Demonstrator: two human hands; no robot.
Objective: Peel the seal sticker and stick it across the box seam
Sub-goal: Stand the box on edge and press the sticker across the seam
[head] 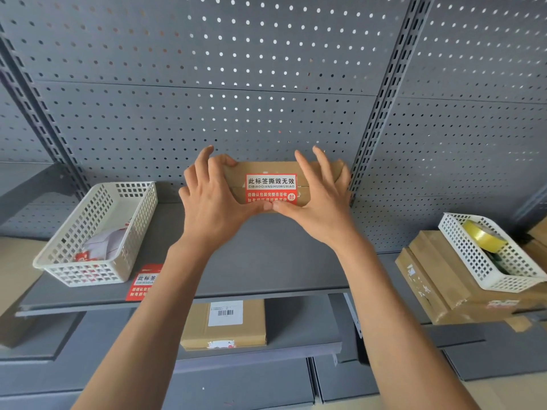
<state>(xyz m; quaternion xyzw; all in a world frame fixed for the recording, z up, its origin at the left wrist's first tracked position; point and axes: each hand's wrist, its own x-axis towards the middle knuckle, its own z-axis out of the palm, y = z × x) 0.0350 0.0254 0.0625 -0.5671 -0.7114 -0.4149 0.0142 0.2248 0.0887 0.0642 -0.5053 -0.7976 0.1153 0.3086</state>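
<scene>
Box (284,184) is sitting at the back edge of the grey shelf (266,261), against the pegboard wall (236,84). Seal sticker (270,188) is already lying across the seam, roughly centred on the box face.

Left hand (216,202) is cupping the box's left end, fingers curled over the top corner, thumb pressing along the sticker's lower edge. Right hand (319,199) is mirroring it: fingers spread over the right end, thumb meeting the left thumb at the sticker's bottom. So both grips are half open around the box, bracing it rather than pinching anything. My read: the hands are steadying the box against the wall while the thumbs are rubbing the lower edge down. Task looks close to done; only the smoothing left.

Surroundings: white basket (97,232) is sitting toward the shelf's left front corner with loose red and white sheets in it, probably sticker stock. A spare red sticker (143,282) is lying at the front edge just beside it. Off to the right, a second basket (488,253) holding a yellow tape roll (482,235) is resting on stacked cardboard (444,285). Another labelled box (225,324) is on the shelf below. Grey metal racking, storeroom-type space.
</scene>
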